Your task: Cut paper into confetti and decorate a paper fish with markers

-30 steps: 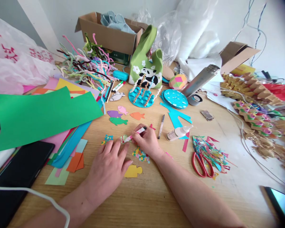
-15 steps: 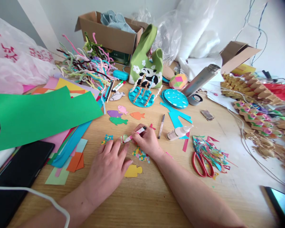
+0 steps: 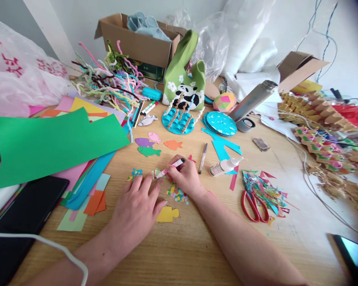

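My right hand [image 3: 183, 174] grips a white marker [image 3: 170, 167], its tip down on a small pale green paper piece [image 3: 155, 173], mostly hidden by fingers and pen. Flat on the table, my left hand [image 3: 140, 198] has its fingers spread, the fingertips at that piece's near edge. Between the hands lie small coloured paper dots [image 3: 178, 194], with another cluster of dots [image 3: 135, 173] beyond my left fingers. A yellow paper fish shape [image 3: 168, 214] rests by my left thumb. Farther back are purple [image 3: 144, 142], green [image 3: 149, 151], pink [image 3: 154, 137] and orange paper fish [image 3: 173, 144].
Right of my hands are a pen [image 3: 203, 158], a glue bottle [image 3: 225, 166] and red-handled scissors [image 3: 255, 206] on paper scraps. Coloured paper sheets [image 3: 59, 147] and a black tablet-like device [image 3: 26, 222] occupy the left. A metal flask [image 3: 253, 101] stands tilted behind blue discs [image 3: 221, 123].
Both hands keep nearly the same place and hold. The marker has shifted very slightly; the view has moved a touch.
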Motion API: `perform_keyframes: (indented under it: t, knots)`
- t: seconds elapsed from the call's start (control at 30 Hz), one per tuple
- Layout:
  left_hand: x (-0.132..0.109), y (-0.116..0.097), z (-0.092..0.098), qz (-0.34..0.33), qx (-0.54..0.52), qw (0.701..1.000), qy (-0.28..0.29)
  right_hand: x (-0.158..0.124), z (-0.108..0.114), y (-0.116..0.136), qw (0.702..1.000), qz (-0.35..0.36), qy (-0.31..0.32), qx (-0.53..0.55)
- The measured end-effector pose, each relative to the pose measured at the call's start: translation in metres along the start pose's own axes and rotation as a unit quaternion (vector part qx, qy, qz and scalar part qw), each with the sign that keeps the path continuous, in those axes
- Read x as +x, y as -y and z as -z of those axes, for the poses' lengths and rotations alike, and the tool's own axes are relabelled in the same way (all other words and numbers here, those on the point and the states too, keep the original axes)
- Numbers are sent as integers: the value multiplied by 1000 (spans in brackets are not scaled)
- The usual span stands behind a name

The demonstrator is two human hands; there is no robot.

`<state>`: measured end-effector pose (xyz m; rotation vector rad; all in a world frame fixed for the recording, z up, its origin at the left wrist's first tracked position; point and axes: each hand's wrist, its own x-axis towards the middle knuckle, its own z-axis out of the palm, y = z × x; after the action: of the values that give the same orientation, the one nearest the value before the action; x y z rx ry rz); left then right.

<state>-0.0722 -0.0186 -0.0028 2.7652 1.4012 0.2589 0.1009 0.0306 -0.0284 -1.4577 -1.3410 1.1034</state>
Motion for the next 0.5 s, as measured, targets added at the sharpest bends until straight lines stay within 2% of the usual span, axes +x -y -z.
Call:
perform_keyframes:
  t: [0.5]
  knots:
    - [0, 1, -1, -1, 0, 1000, 4, -1, 0, 2, 1000, -2, 9, -8]
